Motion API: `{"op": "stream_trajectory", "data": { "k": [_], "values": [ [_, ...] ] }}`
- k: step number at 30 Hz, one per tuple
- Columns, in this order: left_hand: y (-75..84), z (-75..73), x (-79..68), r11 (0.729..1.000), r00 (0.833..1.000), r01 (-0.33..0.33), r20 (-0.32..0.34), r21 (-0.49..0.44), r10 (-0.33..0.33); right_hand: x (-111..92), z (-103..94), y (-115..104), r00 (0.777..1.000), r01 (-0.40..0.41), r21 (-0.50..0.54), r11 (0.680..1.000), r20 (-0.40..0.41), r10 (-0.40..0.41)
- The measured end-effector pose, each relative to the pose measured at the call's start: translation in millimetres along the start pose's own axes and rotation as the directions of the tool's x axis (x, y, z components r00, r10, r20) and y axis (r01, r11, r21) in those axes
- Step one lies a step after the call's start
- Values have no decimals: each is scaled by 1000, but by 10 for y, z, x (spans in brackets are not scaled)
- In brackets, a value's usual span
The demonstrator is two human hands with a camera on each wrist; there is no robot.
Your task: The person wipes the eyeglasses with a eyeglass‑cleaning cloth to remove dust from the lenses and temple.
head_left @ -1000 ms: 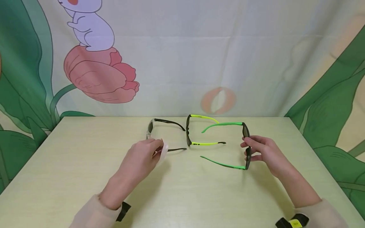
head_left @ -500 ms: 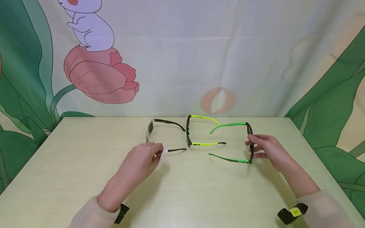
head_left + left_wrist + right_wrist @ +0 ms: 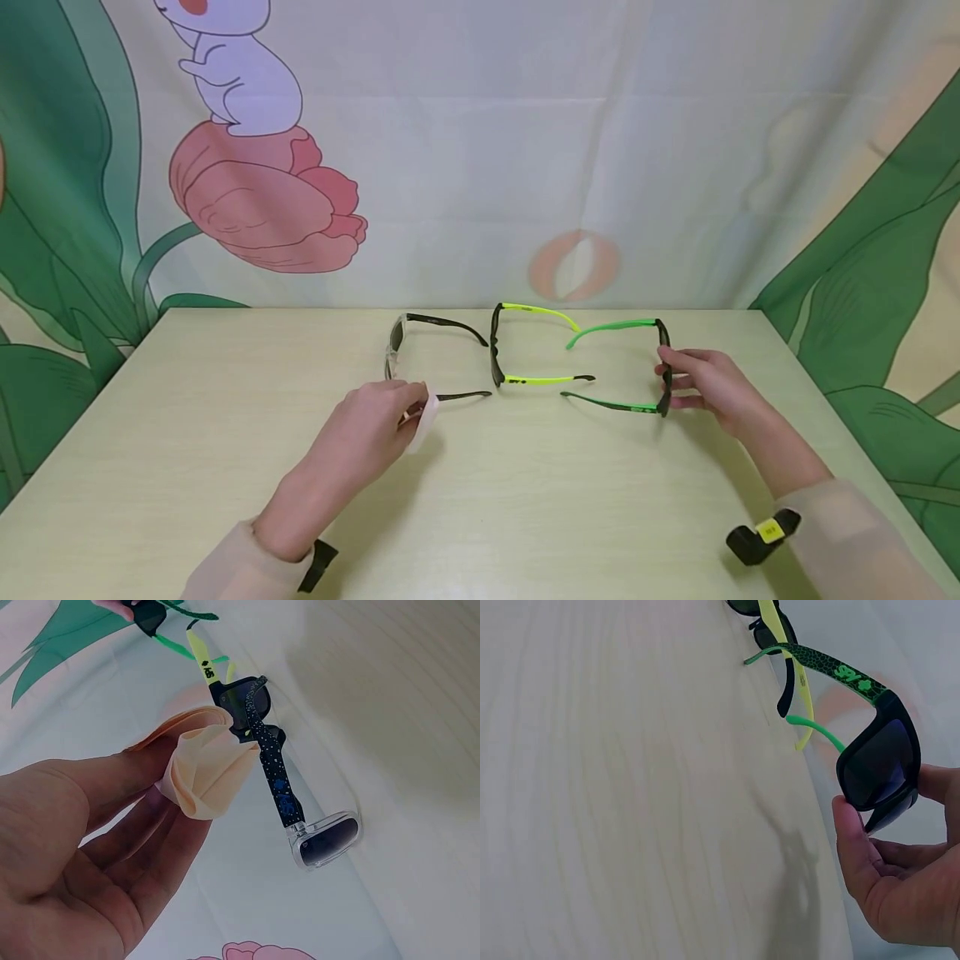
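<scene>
My left hand pinches a pale, folded piece of cloth between thumb and fingers. Just behind that hand on the table lie sunglasses with a clear frame and dark speckled temples, partly covered by the hand in the head view. At the right, my right hand grips green-templed black sunglasses by the front frame, thumb on one side and fingers on the other. Their temples are unfolded and point left. Between the two pairs stand black sunglasses with yellow temples, untouched.
All this happens over a light wooden table. A printed curtain with a rabbit, a flower and leaves hangs along its back edge. The green temple tips come close to the yellow temples.
My right hand has moved the green-templed sunglasses right and slightly back, away from the yellow-templed pair, and straightened them. My left hand with the cloth has shifted only slightly.
</scene>
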State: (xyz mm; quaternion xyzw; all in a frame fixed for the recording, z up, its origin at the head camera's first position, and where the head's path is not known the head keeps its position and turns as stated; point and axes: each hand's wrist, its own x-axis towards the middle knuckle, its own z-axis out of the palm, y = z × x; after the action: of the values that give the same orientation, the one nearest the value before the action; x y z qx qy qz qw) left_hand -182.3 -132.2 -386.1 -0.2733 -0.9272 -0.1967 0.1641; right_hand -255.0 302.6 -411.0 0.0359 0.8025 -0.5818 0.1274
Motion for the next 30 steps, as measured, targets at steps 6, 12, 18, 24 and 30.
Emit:
{"op": "stream_trajectory", "data": {
  "k": [6, 12, 18, 24, 30],
  "values": [
    [-12, -17, -22, 1000, 1000, -11, -6, -9, 11, 83, -14, 36, 999, -42, 28, 999, -23, 42],
    [-16, -22, -37, 1000, 1000, -4, -6, -17, 4, 167, -18, 50, 998, -38, 33, 999, -51, 40],
    [-19, -27, -46, 1000, 1000, -7, -15, -19, 7, 195, -27, 43, 996, -39, 15, 999, -85, 40],
    [-15, -30, -43, 1000, 1000, -2, -4, -27, 2, 179, -46, 50, 995, -42, -4, 999, -92, 41],
    [-11, -29, -45, 999, 1000, -10, -2, -38, 10, 178, -53, 55, 996, -48, -8, 999, -70, 48]
  ]
}}
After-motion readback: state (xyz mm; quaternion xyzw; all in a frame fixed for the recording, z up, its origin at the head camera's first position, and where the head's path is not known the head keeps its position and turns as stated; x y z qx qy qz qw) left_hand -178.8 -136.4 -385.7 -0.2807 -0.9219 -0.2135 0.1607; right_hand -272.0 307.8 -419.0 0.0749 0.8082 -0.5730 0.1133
